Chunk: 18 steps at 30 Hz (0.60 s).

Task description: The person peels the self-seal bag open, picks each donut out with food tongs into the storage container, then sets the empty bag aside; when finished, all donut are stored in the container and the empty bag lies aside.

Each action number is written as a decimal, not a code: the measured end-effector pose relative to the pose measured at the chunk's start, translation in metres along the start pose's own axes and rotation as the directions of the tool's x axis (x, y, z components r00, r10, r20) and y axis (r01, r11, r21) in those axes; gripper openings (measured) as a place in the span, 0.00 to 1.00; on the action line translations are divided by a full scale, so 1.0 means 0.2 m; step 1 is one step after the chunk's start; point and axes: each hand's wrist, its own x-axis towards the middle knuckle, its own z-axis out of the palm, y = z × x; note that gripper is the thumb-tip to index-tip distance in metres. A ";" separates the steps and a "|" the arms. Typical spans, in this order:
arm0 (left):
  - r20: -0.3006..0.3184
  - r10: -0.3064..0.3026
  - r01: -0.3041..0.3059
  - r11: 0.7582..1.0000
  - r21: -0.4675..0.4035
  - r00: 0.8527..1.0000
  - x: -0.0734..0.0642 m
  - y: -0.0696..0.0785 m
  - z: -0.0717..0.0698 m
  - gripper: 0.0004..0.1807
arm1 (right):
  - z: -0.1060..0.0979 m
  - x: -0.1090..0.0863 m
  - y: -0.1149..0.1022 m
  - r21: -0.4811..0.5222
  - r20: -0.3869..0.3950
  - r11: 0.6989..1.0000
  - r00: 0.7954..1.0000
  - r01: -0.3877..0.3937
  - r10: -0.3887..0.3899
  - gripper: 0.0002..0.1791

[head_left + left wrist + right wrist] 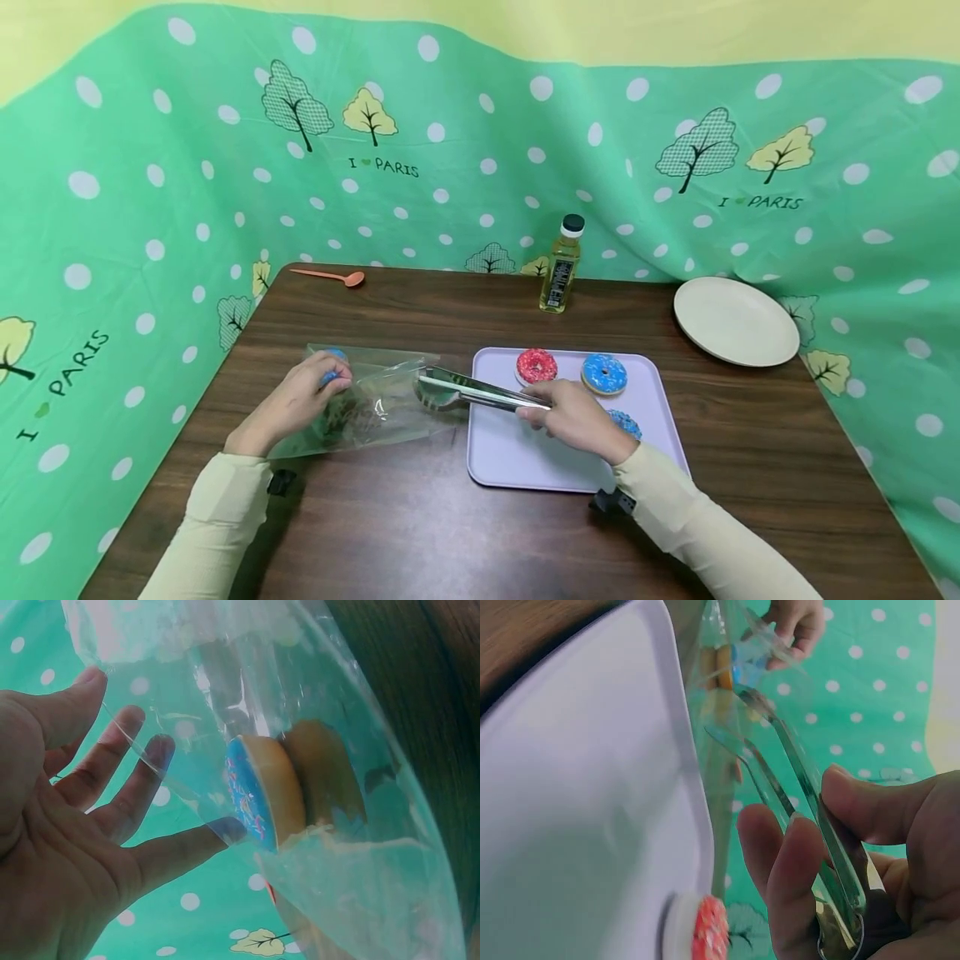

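Note:
My left hand (300, 392) pinches the edge of a clear plastic bag (405, 417) on the left of the table, its other fingers spread along the film in the left wrist view. Inside the bag, a doughnut with blue icing and sprinkles (262, 791) stands on its edge, largely hidden by my hand in the head view. My right hand (573, 417) grips metal tongs (480, 392) that point left across the tray's edge. Their tips lie apart at the bag's right end, overlapping the film, and nothing shows between them.
A lilac tray (517, 467) bears a red doughnut (537, 367), a blue one (604, 374) and another blue one (626, 425) partly behind my right hand. Further back are an orange spoon (330, 276), an oil bottle (561, 271) and a white plate (735, 321).

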 end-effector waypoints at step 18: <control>-0.005 0.005 -0.005 1.000 0.018 1.000 0.01 0.00 -0.01 0.06 | 0.21 0.25 -0.14 0.245 0.116 0.970 0.993 -0.011 -0.018 0.17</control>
